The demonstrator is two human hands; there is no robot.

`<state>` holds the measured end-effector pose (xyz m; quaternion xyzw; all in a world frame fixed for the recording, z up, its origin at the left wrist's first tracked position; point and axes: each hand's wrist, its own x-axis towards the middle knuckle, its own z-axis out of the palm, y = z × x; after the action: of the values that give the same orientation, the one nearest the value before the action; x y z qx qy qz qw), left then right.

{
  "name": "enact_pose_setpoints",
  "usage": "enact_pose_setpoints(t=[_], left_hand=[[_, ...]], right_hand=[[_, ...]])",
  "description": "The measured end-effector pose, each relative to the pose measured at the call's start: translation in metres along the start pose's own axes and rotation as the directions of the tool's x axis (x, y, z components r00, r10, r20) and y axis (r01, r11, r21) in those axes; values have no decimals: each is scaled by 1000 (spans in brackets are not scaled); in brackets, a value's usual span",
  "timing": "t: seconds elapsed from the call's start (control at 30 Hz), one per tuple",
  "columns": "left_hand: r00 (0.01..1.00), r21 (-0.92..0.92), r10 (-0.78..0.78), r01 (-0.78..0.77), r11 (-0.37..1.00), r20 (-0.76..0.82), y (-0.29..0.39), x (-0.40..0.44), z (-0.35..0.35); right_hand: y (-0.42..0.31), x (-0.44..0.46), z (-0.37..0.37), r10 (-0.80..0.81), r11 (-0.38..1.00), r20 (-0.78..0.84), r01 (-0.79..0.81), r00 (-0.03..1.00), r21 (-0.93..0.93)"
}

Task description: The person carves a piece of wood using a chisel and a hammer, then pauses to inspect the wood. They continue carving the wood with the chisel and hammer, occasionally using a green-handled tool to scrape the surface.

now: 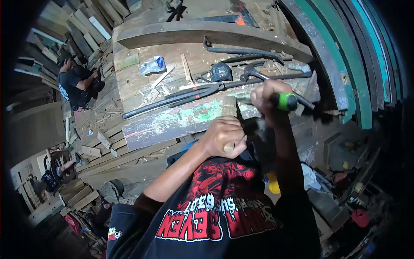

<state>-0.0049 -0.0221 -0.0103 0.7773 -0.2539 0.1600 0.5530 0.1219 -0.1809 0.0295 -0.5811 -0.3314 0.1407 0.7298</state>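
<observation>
My left hand [226, 136] is closed around a wooden handle [229, 105], whose round butt end shows below the fist; what the tool's head is I cannot make out. To its right, my right hand [266, 94] grips a green-and-black handle [286, 102], its end turned toward me and the rest largely hidden. Both hands are over the near edge of a plank with worn green and white paint [185, 121]. Just beyond them lie a claw hammer [254, 71], a 5M tape measure [221, 72] and a long dark tool with red marks [181, 98].
Across the bench [129, 82] runs a wooden beam [207, 33], with a pry bar [241, 51] before it. A crumpled plastic wrapper [153, 65] lies among wood chips. Green-edged boards [332, 52] stand at right. A person [77, 82] sits low at left near stacked timber.
</observation>
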Motion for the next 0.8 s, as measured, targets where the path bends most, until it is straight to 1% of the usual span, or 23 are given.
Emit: enact_pose_setpoints(t=[0.07,0.1,0.13,0.17,0.23,0.27,0.3,0.33,0.4,0.43,0.5,0.53,0.57,0.6,0.63,0.67,0.77,0.8], left_hand=[[1000,-9,21,-21,1000,4,-3,2,3],[1000,-24,23,-23,999,-5,-3,2,3],[998,-45,43,-45,998,-53,-4,2,9],[999,-40,25,-27,999,-44,-2,1,8],[999,-26,17,-17,1000,-31,0,2,7],[999,-20,21,-22,1000,-25,-1,2,8],[999,-15,28,-28,999,-19,-1,2,8],[999,-18,37,-37,999,-13,0,3,8],[998,-14,55,-55,998,-10,2,7,6],[999,17,38,-39,999,34,1,3,3],[1000,11,19,-19,1000,-3,-1,-1,3],[1000,5,10,-10,1000,-20,-2,-4,3],[1000,-2,-10,10,1000,-28,-4,-9,3],[997,-22,-7,5,1000,-81,-5,-11,4],[991,-39,-2,-3,999,-134,-6,-12,5],[982,-55,0,-10,998,-187,-7,-15,5],[979,-13,-4,2,1000,-203,-4,-18,6],[977,6,-6,7,1000,-212,-2,-17,8]], right_hand=[[-14,4,-6,-49,998,35,47,998,48],[-26,7,-10,-111,982,75,98,991,160],[-41,6,-11,-166,952,101,132,981,277],[-53,9,-12,-237,906,122,174,964,387],[-46,-4,-9,-31,903,41,11,999,430],[-29,-22,5,248,899,-70,-203,966,387],[-14,-21,1,197,975,52,-202,979,98],[-7,-12,4,143,976,174,-110,974,-186],[28,-17,7,-23,982,92,40,996,-185],[25,-14,5,-91,996,-56,92,994,9],[-18,2,-9,-191,961,-107,208,976,182],[-53,16,-14,-257,951,-6,254,966,174],[-68,21,-13,-293,940,-26,293,956,177],[-76,23,-12,-333,925,-45,336,942,177],[-74,20,-6,-301,914,-101,317,948,252],[-65,9,2,-233,933,-182,272,955,233],[-9,-15,12,-43,972,-165,80,985,222],[-1,-17,14,21,976,-159,14,987,216]])
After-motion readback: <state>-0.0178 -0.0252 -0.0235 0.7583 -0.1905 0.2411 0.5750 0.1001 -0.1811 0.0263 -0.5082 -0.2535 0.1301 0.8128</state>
